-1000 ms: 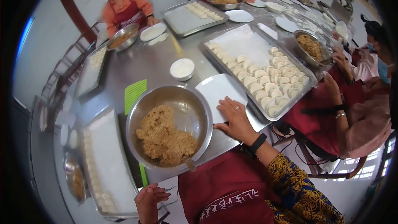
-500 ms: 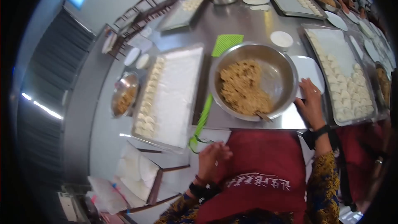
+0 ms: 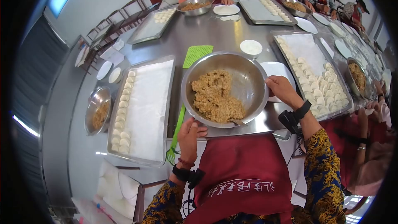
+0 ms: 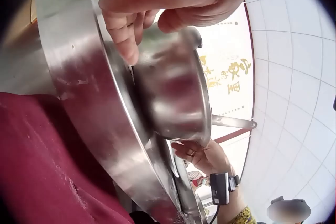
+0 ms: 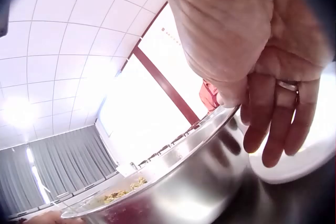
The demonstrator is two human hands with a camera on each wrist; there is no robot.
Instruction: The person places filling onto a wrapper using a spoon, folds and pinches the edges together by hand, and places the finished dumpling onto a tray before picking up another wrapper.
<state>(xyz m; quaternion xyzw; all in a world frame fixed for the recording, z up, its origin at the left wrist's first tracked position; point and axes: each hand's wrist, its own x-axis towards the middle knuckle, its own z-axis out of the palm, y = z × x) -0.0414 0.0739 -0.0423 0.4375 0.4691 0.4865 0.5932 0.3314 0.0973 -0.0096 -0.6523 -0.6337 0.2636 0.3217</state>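
A large steel mixing bowl stands near the table's front edge. Tan minced filling fills part of it, and a spoon handle leans over the near rim. My right hand grips the bowl's right rim, thumb at the lip and fingers down the outside, above a white plate. At the bowl's lower left my left hand reaches towards its side with fingers extended; the left wrist view shows the fingertips low by the bowl's wall. Beneath the bowl's left side runs a green plastic strip.
On the left lies a paper-lined tray with a column of dumplings; another dumpling tray is on the right. A white bowl stands behind the mixing bowl. Other people sit around the steel table.
My right hand has shifted from the white plate to the bowl's rim. My left hand has risen from below the table edge to the bowl's near left side. The head view has swung left.
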